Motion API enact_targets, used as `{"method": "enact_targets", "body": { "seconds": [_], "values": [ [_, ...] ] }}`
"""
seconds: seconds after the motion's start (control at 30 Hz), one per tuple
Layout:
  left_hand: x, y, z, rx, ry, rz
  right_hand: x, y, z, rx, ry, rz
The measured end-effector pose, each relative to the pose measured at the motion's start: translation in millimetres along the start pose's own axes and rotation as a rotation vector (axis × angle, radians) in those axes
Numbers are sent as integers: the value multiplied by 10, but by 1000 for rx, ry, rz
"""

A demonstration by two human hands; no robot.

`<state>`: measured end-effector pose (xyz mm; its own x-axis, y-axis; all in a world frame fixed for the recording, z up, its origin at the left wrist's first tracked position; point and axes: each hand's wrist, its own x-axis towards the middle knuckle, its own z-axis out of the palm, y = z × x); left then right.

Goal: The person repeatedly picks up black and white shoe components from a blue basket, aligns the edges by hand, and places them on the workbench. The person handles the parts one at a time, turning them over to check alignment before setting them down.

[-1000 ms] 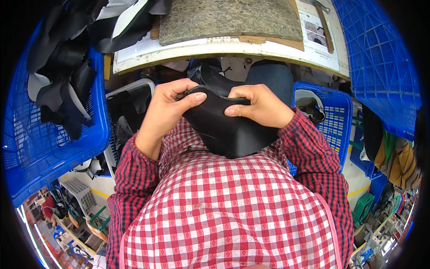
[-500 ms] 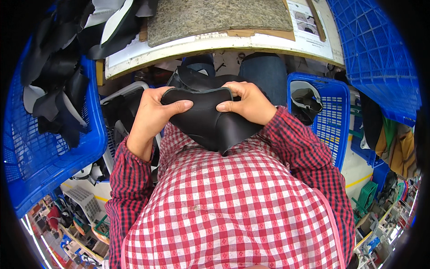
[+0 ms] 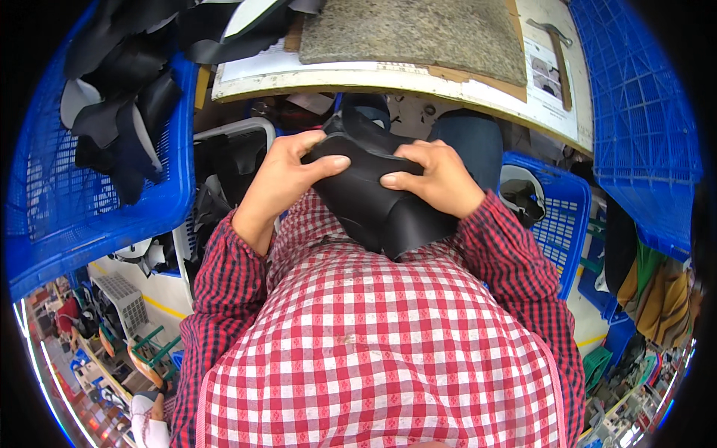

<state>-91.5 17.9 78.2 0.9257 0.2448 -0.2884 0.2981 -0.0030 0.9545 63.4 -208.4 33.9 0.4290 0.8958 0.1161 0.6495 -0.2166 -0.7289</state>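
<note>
A black leather piece, shaped like a shoe upper [image 3: 362, 187], hangs between my two hands above my lap. My left hand [image 3: 287, 175] pinches its upper left edge, the thumb lying on the near face and the fingers tucked behind. On the other side my right hand [image 3: 441, 179] grips the upper right edge, also with the thumb in front. The lower part flares out and lies against my red-and-white checked apron [image 3: 358, 328]. Some of my fingertips are hidden behind the leather.
Ahead stands a worktable [image 3: 231, 86] bearing a stone slab [image 3: 418, 37] and a hammer [image 3: 560, 63]. A blue basket [image 3: 175, 205] of black leather pieces [image 3: 116, 134] is at left, a white-rimmed basket [image 3: 265, 133] beside it. Right are a blue basket [image 3: 571, 216] and a tall blue crate [image 3: 635, 97].
The view has shifted, bringing the hammer into full sight. Both hands keep their hold; the leather's top edge, which was spread toward me, now looks more tilted and folded.
</note>
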Motion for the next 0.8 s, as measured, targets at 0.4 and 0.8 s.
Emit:
{"method": "enact_targets", "body": {
  "seconds": [0.4, 0.8],
  "values": [
    [-32, -88, 142, -204, 144, 209, 130, -279, -105, 229, -110, 162],
    [1155, 386, -1290, -902, -719, 959, 172, -207, -1018, 43, 520, -136]
  ]
}}
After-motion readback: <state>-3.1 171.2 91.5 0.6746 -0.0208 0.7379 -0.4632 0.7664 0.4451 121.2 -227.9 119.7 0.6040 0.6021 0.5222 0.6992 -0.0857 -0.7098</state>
